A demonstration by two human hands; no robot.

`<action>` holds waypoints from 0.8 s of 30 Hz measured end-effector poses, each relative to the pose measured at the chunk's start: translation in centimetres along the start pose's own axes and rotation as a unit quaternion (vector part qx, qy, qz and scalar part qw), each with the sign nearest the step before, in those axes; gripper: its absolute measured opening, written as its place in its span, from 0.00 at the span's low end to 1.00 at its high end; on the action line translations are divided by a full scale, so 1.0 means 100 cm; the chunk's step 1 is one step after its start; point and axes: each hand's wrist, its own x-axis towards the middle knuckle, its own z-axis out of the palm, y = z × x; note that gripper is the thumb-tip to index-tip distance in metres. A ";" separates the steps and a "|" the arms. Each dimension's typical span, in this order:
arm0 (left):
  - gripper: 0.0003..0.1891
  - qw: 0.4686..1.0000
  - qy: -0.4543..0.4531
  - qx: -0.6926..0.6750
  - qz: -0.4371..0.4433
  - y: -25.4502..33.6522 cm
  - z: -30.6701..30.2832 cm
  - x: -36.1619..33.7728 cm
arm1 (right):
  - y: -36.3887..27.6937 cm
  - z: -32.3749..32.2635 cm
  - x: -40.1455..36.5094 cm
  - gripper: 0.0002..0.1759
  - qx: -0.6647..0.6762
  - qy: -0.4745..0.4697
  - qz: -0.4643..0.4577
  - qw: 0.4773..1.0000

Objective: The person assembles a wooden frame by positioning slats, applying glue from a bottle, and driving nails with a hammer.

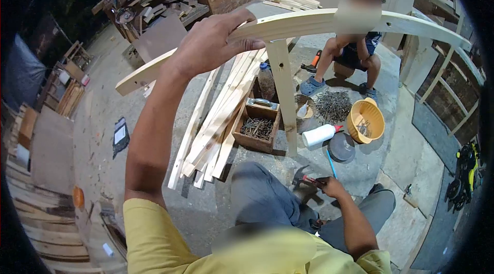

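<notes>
My left hand (216, 42) is raised and wraps round a long pale wooden board (303, 22), thumb beneath and fingers over the top. The board spans most of the view and meets an upright wooden piece (282, 93) that reaches down toward the floor. Low at the right, my right hand (332, 186) is closed round the handle of a hammer (303, 177), whose head points left, near my knee. Between the loose boards and the upright sits a wooden box (256, 130) of nails.
Loose boards (218, 114) lie left of the box. Around the upright are a white glue bottle (320, 135), a round dark tin (341, 148), an orange basket (366, 120) and a nail pile (333, 106). Another person (355, 50) sits behind the board.
</notes>
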 end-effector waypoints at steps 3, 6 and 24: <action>0.35 1.000 0.015 0.014 -0.023 0.002 0.002 0.000 | 0.014 0.013 0.002 0.20 -0.030 -0.006 -0.005 1.000; 0.34 0.995 0.033 0.053 -0.082 0.010 0.005 -0.008 | 0.004 0.011 0.007 0.19 -0.047 0.070 -0.038 0.996; 0.35 0.969 0.149 0.121 -0.157 0.039 0.010 -0.041 | -0.350 -0.173 0.044 0.28 0.303 0.343 -0.445 0.770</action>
